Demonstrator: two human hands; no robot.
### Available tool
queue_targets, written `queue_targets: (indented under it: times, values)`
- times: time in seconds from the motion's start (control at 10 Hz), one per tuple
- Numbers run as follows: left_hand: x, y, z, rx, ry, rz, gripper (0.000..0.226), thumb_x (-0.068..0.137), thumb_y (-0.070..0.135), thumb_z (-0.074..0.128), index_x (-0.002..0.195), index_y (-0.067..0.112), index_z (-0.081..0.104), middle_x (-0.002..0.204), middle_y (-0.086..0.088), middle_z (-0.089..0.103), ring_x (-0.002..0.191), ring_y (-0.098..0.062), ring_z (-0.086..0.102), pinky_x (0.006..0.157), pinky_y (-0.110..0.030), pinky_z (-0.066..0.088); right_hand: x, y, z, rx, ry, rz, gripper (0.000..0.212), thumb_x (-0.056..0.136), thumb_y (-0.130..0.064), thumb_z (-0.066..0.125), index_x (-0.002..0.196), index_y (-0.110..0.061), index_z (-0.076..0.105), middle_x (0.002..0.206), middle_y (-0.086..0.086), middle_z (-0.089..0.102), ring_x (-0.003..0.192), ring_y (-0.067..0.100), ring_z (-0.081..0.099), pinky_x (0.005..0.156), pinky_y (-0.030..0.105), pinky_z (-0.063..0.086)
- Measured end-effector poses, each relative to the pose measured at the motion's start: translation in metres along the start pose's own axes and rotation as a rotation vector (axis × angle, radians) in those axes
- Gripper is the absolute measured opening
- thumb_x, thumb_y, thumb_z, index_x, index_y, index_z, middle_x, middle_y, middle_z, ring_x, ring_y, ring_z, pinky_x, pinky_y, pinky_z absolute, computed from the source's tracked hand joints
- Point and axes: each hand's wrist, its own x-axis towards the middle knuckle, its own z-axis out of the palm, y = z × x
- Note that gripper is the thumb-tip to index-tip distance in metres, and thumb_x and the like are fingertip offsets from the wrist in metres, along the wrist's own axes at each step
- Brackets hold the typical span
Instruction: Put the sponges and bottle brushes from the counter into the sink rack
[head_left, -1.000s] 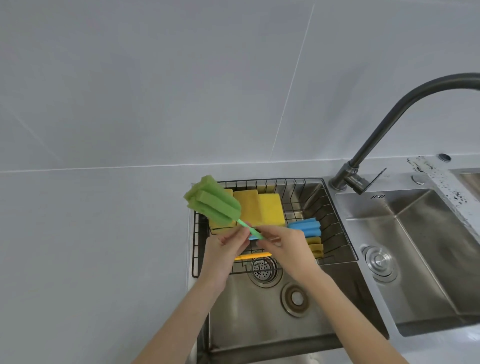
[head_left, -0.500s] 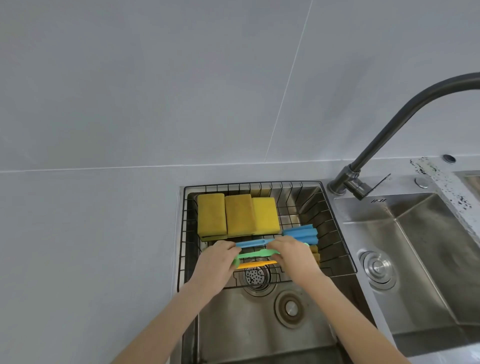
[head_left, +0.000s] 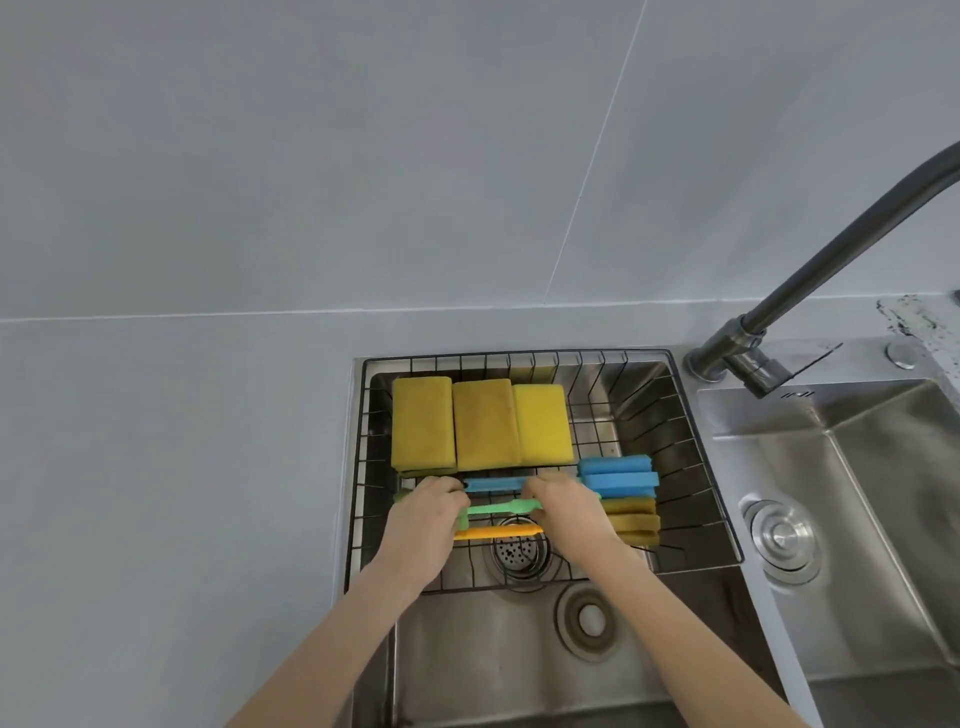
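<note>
Currently: green bottle brush (head_left: 500, 507) in sink rack (head_left: 691, 470), between blue brush (head_left: 496, 485) and orange brush (head_left: 501, 531), gripped by left hand (head_left: 427, 514) and right hand (head_left: 563, 506); best laid flat, parallel, then released.

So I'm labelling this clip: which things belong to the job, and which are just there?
Job things:
black wire sink rack
three yellow rectangular sponges
blue-handled brush
green-handled brush, under both hands
orange-handled brush
left hand
right hand

Just there:
dark metal faucet
steel drain strainer
right sink basin
</note>
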Motion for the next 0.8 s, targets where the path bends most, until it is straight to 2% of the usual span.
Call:
queue_targets:
  times: [0.4, 0.5, 0.6, 0.7, 0.8]
  values:
    - [0.002, 0.005, -0.005, 0.012, -0.055, -0.037, 0.030, 0.089, 0.016, 0.054, 0.119, 0.017, 0.057, 0.132, 0.001, 0.053, 0.120, -0.014, 0.049, 0.097, -0.030, 0.047, -0.002, 0.002, -0.002, 0.027, 0.006, -0.006, 0.034, 0.086, -0.011, 0.058, 0.119, -0.016, 0.051, 0.119, 0.004, 0.055, 0.106, 0.022, 0.053, 0.086, 0.033, 0.049]
    - [-0.005, 0.009, -0.009, -0.033, -0.016, -0.014, 0.034, 0.089, 0.019, 0.054, 0.123, 0.019, 0.054, 0.134, 0.003, 0.053, 0.120, -0.012, 0.049, 0.097, -0.027, 0.045, -0.008, 0.000, -0.008, 0.099, 0.092, -0.033, 0.035, 0.089, -0.015, 0.056, 0.123, -0.019, 0.050, 0.125, 0.002, 0.055, 0.112, 0.020, 0.051, 0.090, 0.032, 0.047]
    - [-0.018, 0.018, -0.017, -0.119, 0.095, -0.063, 0.034, 0.091, 0.022, 0.052, 0.125, 0.019, 0.053, 0.135, 0.004, 0.052, 0.122, -0.011, 0.048, 0.101, -0.026, 0.041, -0.017, -0.015, -0.011, 0.277, 0.198, -0.034, 0.036, 0.091, -0.015, 0.053, 0.127, -0.020, 0.048, 0.121, 0.001, 0.061, 0.110, 0.016, 0.054, 0.090, 0.028, 0.047]
    - [-0.035, 0.022, -0.018, -0.211, 0.223, -0.081, 0.037, 0.093, 0.021, 0.048, 0.130, 0.019, 0.046, 0.138, 0.003, 0.048, 0.126, -0.011, 0.043, 0.106, -0.025, 0.036, -0.027, -0.040, -0.007, 0.495, 0.226, -0.023, 0.040, 0.093, -0.016, 0.051, 0.132, -0.020, 0.041, 0.120, 0.000, 0.062, 0.110, 0.012, 0.056, 0.090, 0.026, 0.046]
    - [-0.071, 0.028, -0.007, -0.171, 0.246, 0.014, 0.042, 0.091, 0.016, 0.045, 0.133, 0.017, 0.041, 0.137, 0.003, 0.047, 0.127, -0.013, 0.044, 0.107, -0.025, 0.035, -0.058, -0.074, 0.012, 0.533, 0.256, -0.069, 0.040, 0.093, -0.014, 0.048, 0.131, -0.024, 0.041, 0.123, -0.005, 0.058, 0.112, 0.008, 0.051, 0.095, 0.022, 0.043]
